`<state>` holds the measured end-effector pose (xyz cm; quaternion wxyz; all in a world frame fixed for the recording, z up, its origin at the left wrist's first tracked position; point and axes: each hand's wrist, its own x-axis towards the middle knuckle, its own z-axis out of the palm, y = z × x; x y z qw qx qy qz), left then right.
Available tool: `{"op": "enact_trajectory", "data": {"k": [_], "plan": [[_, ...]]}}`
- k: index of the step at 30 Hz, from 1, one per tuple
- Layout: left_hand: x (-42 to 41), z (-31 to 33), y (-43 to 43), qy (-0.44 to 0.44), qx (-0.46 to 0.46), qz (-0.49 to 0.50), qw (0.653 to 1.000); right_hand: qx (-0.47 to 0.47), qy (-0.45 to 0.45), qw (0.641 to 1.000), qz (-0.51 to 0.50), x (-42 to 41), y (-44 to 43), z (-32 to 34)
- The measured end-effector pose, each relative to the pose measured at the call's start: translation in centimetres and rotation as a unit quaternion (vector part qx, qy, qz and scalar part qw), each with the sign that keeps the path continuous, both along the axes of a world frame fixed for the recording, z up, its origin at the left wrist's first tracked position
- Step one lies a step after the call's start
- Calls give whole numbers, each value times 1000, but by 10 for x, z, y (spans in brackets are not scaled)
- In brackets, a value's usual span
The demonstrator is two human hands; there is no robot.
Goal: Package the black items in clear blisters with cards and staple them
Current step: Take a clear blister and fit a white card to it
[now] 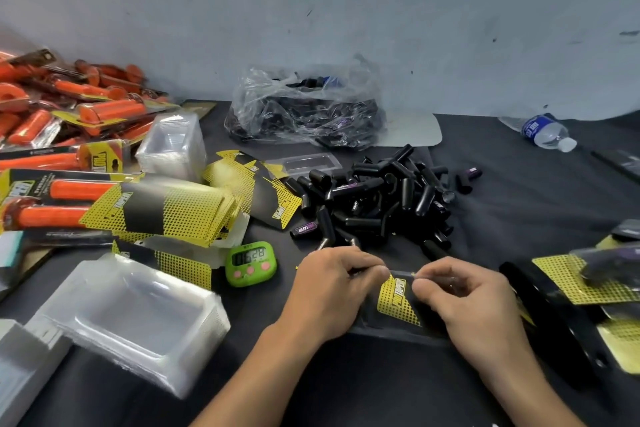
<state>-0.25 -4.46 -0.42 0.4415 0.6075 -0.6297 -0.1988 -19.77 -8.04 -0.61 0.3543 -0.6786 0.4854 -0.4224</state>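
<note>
Both my hands hold one package low in the middle of the table: a yellow-and-black card (398,302) inside a clear blister. My left hand (329,295) pinches its top left edge, fingers curled. My right hand (464,298) pinches the top right edge and covers the blister's right half. Just beyond lies a heap of loose black items (374,198). A stack of yellow cards (162,211) lies at the left, and a stack of empty clear blisters (135,319) sits at the near left. No stapler can be made out.
Finished packages (595,281) pile up at the right edge. A green timer (250,263) stands left of my hands. Orange packaged grips (69,114) fill the far left. A plastic bag (304,107) of black parts and a water bottle (547,132) lie by the wall.
</note>
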Motion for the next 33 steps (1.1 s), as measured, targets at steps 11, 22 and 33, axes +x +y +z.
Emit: {"op": "enact_trajectory", "data": {"k": [11, 22, 33], "plan": [[13, 7, 2, 179, 78, 13, 981, 68, -68, 994, 43, 12, -5, 4], [16, 13, 4, 481, 120, -112, 861, 0, -169, 983, -76, 12, -2, -3], [14, 7, 5, 418, 80, -60, 903, 4, -109, 994, -30, 17, 5, -3]]}}
